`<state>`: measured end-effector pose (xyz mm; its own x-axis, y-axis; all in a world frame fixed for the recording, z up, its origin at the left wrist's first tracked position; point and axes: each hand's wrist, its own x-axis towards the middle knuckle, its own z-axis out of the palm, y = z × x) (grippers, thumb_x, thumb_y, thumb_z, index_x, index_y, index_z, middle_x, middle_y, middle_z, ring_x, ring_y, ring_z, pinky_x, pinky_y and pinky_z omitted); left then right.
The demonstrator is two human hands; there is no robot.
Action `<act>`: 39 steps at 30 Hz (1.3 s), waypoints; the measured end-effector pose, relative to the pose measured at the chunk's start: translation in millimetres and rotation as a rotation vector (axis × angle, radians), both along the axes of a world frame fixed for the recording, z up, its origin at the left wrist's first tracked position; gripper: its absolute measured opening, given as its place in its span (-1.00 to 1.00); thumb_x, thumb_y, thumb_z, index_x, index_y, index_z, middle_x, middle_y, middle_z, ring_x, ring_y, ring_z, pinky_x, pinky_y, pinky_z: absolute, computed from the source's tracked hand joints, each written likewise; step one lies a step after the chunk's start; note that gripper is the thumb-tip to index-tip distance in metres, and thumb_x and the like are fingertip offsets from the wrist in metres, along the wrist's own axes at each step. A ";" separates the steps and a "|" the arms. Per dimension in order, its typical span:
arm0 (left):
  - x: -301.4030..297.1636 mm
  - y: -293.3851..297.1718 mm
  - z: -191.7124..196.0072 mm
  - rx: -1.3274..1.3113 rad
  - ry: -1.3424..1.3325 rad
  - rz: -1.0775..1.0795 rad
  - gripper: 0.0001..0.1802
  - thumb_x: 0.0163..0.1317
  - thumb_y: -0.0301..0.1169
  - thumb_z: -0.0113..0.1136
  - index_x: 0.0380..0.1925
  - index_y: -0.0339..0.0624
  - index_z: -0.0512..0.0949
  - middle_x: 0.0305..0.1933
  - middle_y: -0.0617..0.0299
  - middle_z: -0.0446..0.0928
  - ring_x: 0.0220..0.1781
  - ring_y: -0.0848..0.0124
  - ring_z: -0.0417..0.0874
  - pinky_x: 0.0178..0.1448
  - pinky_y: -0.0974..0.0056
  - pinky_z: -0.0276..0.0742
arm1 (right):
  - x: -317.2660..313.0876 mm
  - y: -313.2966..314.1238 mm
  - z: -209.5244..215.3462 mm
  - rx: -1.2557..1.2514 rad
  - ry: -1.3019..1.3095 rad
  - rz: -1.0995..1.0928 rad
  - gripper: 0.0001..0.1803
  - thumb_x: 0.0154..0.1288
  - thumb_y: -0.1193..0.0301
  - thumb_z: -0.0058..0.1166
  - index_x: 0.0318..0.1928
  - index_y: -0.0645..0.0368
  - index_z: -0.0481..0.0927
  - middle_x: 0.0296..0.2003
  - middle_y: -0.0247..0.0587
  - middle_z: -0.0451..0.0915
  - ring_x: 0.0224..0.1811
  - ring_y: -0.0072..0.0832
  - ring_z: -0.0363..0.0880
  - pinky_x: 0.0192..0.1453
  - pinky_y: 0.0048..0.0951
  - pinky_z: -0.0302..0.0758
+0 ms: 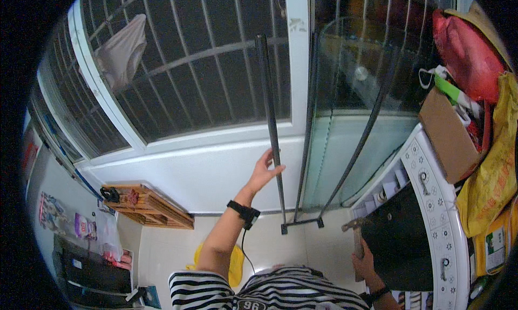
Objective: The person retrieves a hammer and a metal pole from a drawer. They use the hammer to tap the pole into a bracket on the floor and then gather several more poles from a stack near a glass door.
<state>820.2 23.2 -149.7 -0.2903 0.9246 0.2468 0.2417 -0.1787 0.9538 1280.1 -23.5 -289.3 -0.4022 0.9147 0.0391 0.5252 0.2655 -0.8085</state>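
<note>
A black metal rack of upright poles (268, 94) stands on the floor ahead of me, joined at the bottom by a short foot bar (302, 222). My left hand (263, 175) is curled around the leftmost pole, low down, thumb on its right side and fingers on its left. At the lower right my right hand (364, 261) grips the handle of a hammer (358, 224), whose head points up and away from me. The hammer is apart from the rack. Black straps circle both wrists.
Behind the rack is a barred window (216, 132) with a glass pane (350, 164) leaning nearby. A wooden slatted stand (154, 202) is left. At right, a white flowered cabinet (431, 196) bears a cardboard box (449, 132) and bags. A yellow item (236, 267) lies below my left arm.
</note>
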 end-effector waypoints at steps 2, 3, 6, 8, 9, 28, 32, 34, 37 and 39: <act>1.5 0.9 6.7 -0.010 0.022 -0.002 -0.16 -0.02 -0.30 0.30 0.22 -0.30 0.08 0.22 0.00 0.24 0.28 0.20 0.22 0.31 0.13 0.10 | -1.0 0.3 3.5 0.003 -0.001 -0.009 -0.30 0.12 0.54 0.04 0.27 0.07 0.09 -0.38 -0.18 0.48 -0.56 -0.55 0.42 -0.53 -0.48 0.41; 0.6 2.7 4.1 0.040 -0.019 -0.011 -0.16 -0.01 -0.30 0.30 0.22 -0.29 0.08 0.21 -0.01 0.24 0.28 0.20 0.22 0.31 0.12 0.10 | -0.6 8.8 -10.2 -0.013 -0.033 -0.005 -0.32 0.14 0.53 0.03 0.27 0.07 0.09 -0.37 -0.18 0.48 -0.55 -0.55 0.41 -0.52 -0.48 0.41; -5.3 0.9 3.0 0.024 0.022 0.005 -0.18 0.00 -0.30 0.29 0.22 -0.26 0.09 0.21 -0.01 0.24 0.27 0.20 0.22 0.32 0.10 0.10 | -9.0 -1.6 16.9 -0.292 0.086 -0.036 -0.34 0.17 0.50 0.00 0.28 0.07 0.09 -0.35 -0.18 0.48 -0.55 -0.55 0.40 -0.50 -0.49 0.41; -5.0 -3.7 9.2 0.030 0.053 0.025 -0.20 0.00 -0.29 0.29 0.21 -0.26 0.11 0.19 -0.01 0.26 0.26 0.20 0.24 0.32 0.08 0.10 | -19.8 -2.9 38.8 -0.546 0.239 -0.096 -0.35 0.19 0.49 -0.01 0.28 0.06 0.08 -0.34 -0.18 0.48 -0.56 -0.55 0.39 -0.50 -0.49 0.41; -4.1 -1.1 9.3 0.021 0.044 0.047 -0.22 0.00 -0.30 0.29 0.20 -0.23 0.14 0.17 0.00 0.29 0.25 0.21 0.26 0.32 0.08 0.11 | -18.3 -2.0 31.0 -0.378 0.117 -0.074 -0.35 0.19 0.49 -0.01 0.28 0.04 0.08 -0.34 -0.18 0.48 -0.56 -0.56 0.38 -0.51 -0.49 0.41; -11.4 -8.7 -18.9 -0.038 0.038 0.076 -0.23 -0.05 -0.33 0.33 0.20 -0.10 0.19 0.14 0.07 0.33 0.24 0.24 0.28 0.29 0.08 0.16 | -24.8 -24.7 36.4 -0.418 0.039 -0.039 -0.28 0.14 0.55 0.00 0.31 -0.01 0.05 -0.28 -0.28 0.48 -0.51 -0.65 0.38 -0.52 -0.58 0.42; -9.6 -3.4 -27.9 -0.114 0.052 0.055 -0.20 -0.06 -0.33 0.33 0.20 -0.16 0.16 0.12 0.07 0.34 0.22 0.24 0.30 0.27 0.09 0.18 | -27.7 -30.4 35.3 -0.445 0.027 -0.039 -0.27 0.14 0.56 0.00 0.31 -0.04 0.05 -0.27 -0.29 0.47 -0.52 -0.66 0.37 -0.51 -0.59 0.42; -6.8 2.6 -32.6 -0.139 0.069 0.045 -0.18 -0.06 -0.32 0.33 0.20 -0.19 0.14 0.12 0.06 0.34 0.21 0.24 0.31 0.26 0.09 0.19 | -24.4 -33.2 20.4 -0.358 0.062 -0.045 -0.27 0.14 0.56 0.00 0.31 -0.05 0.05 -0.27 -0.29 0.47 -0.52 -0.67 0.37 -0.51 -0.59 0.41; -18.1 6.8 -55.6 -0.164 0.083 0.042 -0.16 -0.07 -0.32 0.33 0.20 -0.25 0.11 0.11 0.05 0.35 0.20 0.24 0.32 0.24 0.08 0.21 | -34.5 -40.7 30.3 -0.405 0.020 -0.057 -0.27 0.14 0.56 0.00 0.31 -0.04 0.04 -0.29 -0.30 0.47 -0.53 -0.67 0.36 -0.51 -0.59 0.41; -20.5 12.5 -62.5 -0.180 0.084 0.004 -0.17 -0.06 -0.33 0.32 0.19 -0.25 0.12 0.11 0.05 0.35 0.19 0.24 0.33 0.25 0.08 0.20 | -38.9 -47.6 39.6 -0.453 -0.002 -0.088 -0.26 0.14 0.56 0.01 0.32 -0.03 0.03 -0.29 -0.29 0.47 -0.53 -0.66 0.37 -0.51 -0.58 0.41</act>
<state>799.6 35.7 -212.3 -0.2798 0.9547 0.1013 0.3219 -0.0062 0.9468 1241.2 -71.1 -249.8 -0.3218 0.8700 -0.3736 0.5315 -0.1606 -0.8317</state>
